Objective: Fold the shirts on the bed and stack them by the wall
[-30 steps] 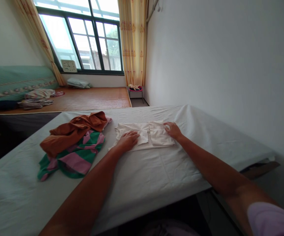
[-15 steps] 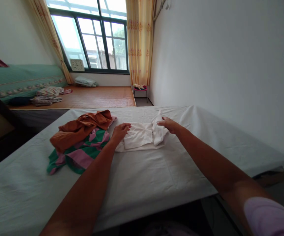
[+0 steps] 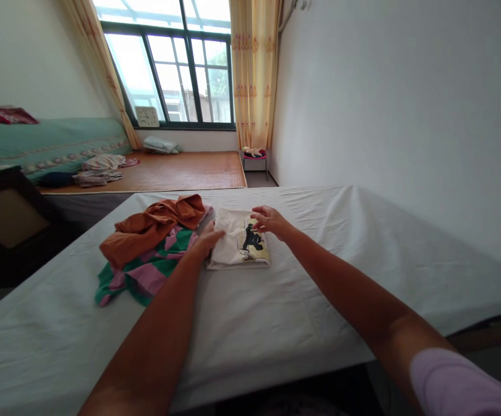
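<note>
A white shirt (image 3: 228,245) with a black and yellow print lies folded into a small rectangle on the sheet-covered surface. My left hand (image 3: 209,238) rests against its left edge, fingers loosely apart and the thumb on the cloth. At the upper right corner of the shirt is my right hand (image 3: 270,221), its fingers spread and slightly bent over the print, gripping nothing. Just left of the shirt an orange garment (image 3: 144,231) lies crumpled on top of a green and pink garment (image 3: 155,277), which my left forearm partly covers.
The white sheet (image 3: 302,323) covers the wide surface before me. Beyond it stands a bed with a brown mat (image 3: 193,167), holding clothes (image 3: 98,173) and a folded pillow (image 3: 160,144). A dark wooden chair (image 3: 7,214) is at left, a white wall (image 3: 397,115) at right.
The shirt's right part has been folded over to the left, so the print now faces up. My right hand has let go of the cloth and moved left. The view has shifted slightly.
</note>
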A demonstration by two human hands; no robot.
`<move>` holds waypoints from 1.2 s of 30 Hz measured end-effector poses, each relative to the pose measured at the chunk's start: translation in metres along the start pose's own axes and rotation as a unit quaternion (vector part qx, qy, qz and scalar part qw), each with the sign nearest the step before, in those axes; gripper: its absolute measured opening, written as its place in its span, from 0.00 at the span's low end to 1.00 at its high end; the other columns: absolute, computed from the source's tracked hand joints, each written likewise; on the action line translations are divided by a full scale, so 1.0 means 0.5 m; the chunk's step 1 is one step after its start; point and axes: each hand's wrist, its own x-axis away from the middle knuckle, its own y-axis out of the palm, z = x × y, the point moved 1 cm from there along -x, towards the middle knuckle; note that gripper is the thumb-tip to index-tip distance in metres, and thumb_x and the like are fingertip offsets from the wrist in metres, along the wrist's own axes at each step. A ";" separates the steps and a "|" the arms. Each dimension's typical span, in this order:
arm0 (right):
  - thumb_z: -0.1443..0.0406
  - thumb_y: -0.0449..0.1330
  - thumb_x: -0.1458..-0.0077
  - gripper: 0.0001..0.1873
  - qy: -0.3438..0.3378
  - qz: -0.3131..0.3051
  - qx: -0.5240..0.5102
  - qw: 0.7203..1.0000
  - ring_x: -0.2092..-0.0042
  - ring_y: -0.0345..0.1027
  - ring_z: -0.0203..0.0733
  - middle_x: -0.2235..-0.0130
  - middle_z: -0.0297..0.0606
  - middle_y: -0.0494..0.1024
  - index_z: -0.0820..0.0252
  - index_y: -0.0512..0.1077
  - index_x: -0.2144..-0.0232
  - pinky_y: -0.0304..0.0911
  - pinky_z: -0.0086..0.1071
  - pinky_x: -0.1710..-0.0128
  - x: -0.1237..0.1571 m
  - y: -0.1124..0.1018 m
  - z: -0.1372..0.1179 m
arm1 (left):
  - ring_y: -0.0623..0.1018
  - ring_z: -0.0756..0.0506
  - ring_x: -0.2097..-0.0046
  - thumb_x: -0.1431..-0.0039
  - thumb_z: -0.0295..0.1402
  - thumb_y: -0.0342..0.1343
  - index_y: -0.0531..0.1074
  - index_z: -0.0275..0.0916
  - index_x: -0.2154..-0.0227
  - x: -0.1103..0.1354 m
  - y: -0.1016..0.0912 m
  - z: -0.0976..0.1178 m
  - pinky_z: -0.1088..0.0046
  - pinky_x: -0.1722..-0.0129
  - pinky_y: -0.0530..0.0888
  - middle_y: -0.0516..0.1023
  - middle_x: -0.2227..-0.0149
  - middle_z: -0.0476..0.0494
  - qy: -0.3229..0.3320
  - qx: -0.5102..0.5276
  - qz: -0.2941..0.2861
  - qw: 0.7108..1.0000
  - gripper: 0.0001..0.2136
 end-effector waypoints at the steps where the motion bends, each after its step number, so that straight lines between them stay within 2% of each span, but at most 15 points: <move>1: 0.61 0.56 0.40 0.15 -0.010 0.032 0.022 0.999 0.69 0.73 0.33 0.53 0.41 0.74 0.57 0.66 0.51 0.70 0.28 0.71 0.003 -0.012 0.009 | 0.80 0.40 0.59 0.54 0.33 0.58 0.64 0.36 0.46 -0.003 -0.001 -0.002 0.66 0.63 0.77 0.79 0.55 0.38 0.007 -0.031 0.009 0.999 0.28; 3: 0.62 0.52 0.38 0.13 -0.065 0.086 0.095 0.990 0.65 0.73 0.36 0.55 0.40 0.76 0.57 0.67 0.52 0.72 0.34 0.64 0.015 -0.020 0.026 | 0.78 0.39 0.54 0.53 0.30 0.55 0.61 0.36 0.43 -0.008 -0.005 -0.005 0.65 0.58 0.77 0.76 0.50 0.36 0.026 -0.112 0.029 0.993 0.31; 5: 0.61 0.51 0.38 0.14 -0.149 0.089 0.200 0.964 0.55 0.71 0.42 0.53 0.41 0.76 0.55 0.69 0.52 0.67 0.40 0.51 0.035 -0.009 0.043 | 0.74 0.37 0.47 0.53 0.29 0.55 0.59 0.33 0.41 -0.012 -0.009 -0.004 0.61 0.49 0.72 0.71 0.45 0.32 0.064 -0.228 0.065 0.969 0.33; 7: 0.58 0.53 0.39 0.17 -0.223 0.030 0.311 0.923 0.42 0.62 0.46 0.47 0.40 0.73 0.52 0.70 0.50 0.56 0.44 0.41 0.057 0.016 0.063 | 0.67 0.35 0.40 0.51 0.29 0.55 0.60 0.32 0.41 -0.010 -0.012 0.000 0.59 0.40 0.64 0.67 0.41 0.30 0.132 -0.354 0.110 0.919 0.32; 9: 0.54 0.54 0.40 0.21 -0.245 -0.044 0.398 0.883 0.35 0.51 0.48 0.40 0.37 0.67 0.48 0.68 0.46 0.45 0.48 0.36 0.077 0.040 0.085 | 0.62 0.37 0.37 0.47 0.30 0.53 0.65 0.34 0.43 -0.005 -0.007 0.005 0.58 0.36 0.57 0.65 0.40 0.34 0.210 -0.451 0.118 0.859 0.26; 12: 0.52 0.51 0.39 0.24 -0.209 -0.100 0.461 0.857 0.33 0.45 0.49 0.35 0.35 0.59 0.45 0.64 0.42 0.38 0.52 0.35 0.087 0.057 0.115 | 0.61 0.39 0.36 0.39 0.33 0.46 0.69 0.42 0.45 0.005 0.011 0.001 0.57 0.36 0.56 0.65 0.39 0.41 0.256 -0.533 0.045 0.805 0.20; 15: 0.55 0.48 0.36 0.22 -0.210 -0.079 0.443 0.868 0.34 0.49 0.45 0.36 0.35 0.62 0.47 0.66 0.43 0.42 0.47 0.36 0.074 0.050 0.130 | 0.58 0.37 0.35 0.35 0.43 0.41 0.62 0.46 0.39 0.007 0.024 -0.017 0.53 0.38 0.56 0.60 0.35 0.41 0.182 -0.574 -0.023 0.798 0.23; 18: 0.61 0.53 0.39 0.21 -0.209 0.039 0.387 0.897 0.35 0.52 0.47 0.38 0.46 0.64 0.58 0.69 0.46 0.45 0.47 0.36 0.053 0.029 0.134 | 0.54 0.36 0.33 0.34 0.47 0.38 0.54 0.46 0.35 0.000 0.023 -0.036 0.54 0.37 0.55 0.53 0.33 0.40 0.132 -0.581 -0.038 0.802 0.27; 21: 0.64 0.61 0.47 0.28 -0.133 0.122 0.289 0.940 0.38 0.56 0.53 0.41 0.54 0.66 0.66 0.65 0.44 0.51 0.50 0.39 0.041 0.013 0.137 | 0.54 0.38 0.33 0.34 0.48 0.37 0.54 0.48 0.35 -0.010 0.019 -0.048 0.56 0.37 0.53 0.54 0.33 0.41 0.138 -0.578 -0.027 0.803 0.27; 24: 0.62 0.65 0.53 0.37 -0.050 0.118 0.119 0.985 0.46 0.67 0.50 0.44 0.47 0.71 0.60 0.60 0.41 0.64 0.44 0.46 0.041 0.015 0.139 | 0.55 0.37 0.34 0.34 0.48 0.38 0.56 0.48 0.36 -0.016 0.017 -0.054 0.56 0.37 0.54 0.56 0.34 0.41 0.148 -0.572 -0.015 0.807 0.26; 26: 0.61 0.68 0.56 0.40 -0.006 0.122 0.002 0.992 0.49 0.70 0.48 0.44 0.46 0.71 0.59 0.59 0.41 0.68 0.39 0.51 0.044 0.020 0.135 | 0.56 0.37 0.34 0.34 0.47 0.38 0.57 0.47 0.36 -0.018 0.018 -0.054 0.55 0.38 0.55 0.57 0.34 0.40 0.152 -0.565 -0.013 0.811 0.26; 28: 0.60 0.69 0.58 0.38 0.044 0.110 -0.077 0.990 0.52 0.72 0.48 0.48 0.46 0.74 0.61 0.64 0.45 0.70 0.36 0.56 0.047 0.023 0.128 | 0.56 0.37 0.34 0.34 0.46 0.39 0.58 0.47 0.37 -0.017 0.020 -0.052 0.55 0.37 0.55 0.57 0.34 0.40 0.156 -0.558 -0.013 0.815 0.25; 31: 0.55 0.69 0.58 0.25 0.089 0.023 -0.091 0.992 0.58 0.75 0.48 0.60 0.42 0.80 0.62 0.73 0.59 0.71 0.35 0.62 0.047 0.022 0.117 | 0.56 0.38 0.34 0.34 0.45 0.40 0.60 0.45 0.37 -0.015 0.023 -0.047 0.56 0.37 0.55 0.58 0.35 0.39 0.163 -0.543 -0.018 0.823 0.25; 33: 0.54 0.68 0.57 0.21 0.078 -0.017 -0.066 0.995 0.61 0.75 0.47 0.65 0.40 0.80 0.62 0.75 0.65 0.71 0.34 0.63 0.043 0.020 0.112 | 0.58 0.38 0.34 0.35 0.45 0.41 0.61 0.44 0.38 -0.015 0.025 -0.045 0.56 0.37 0.55 0.60 0.35 0.39 0.177 -0.530 -0.025 0.829 0.24; 36: 0.57 0.68 0.58 0.18 0.027 0.032 -0.031 0.999 0.61 0.73 0.45 0.66 0.38 0.79 0.61 0.73 0.66 0.70 0.34 0.62 0.033 0.022 0.112 | 0.59 0.39 0.35 0.36 0.45 0.42 0.63 0.42 0.39 -0.017 0.029 -0.045 0.57 0.37 0.57 0.62 0.36 0.39 0.193 -0.510 -0.026 0.838 0.25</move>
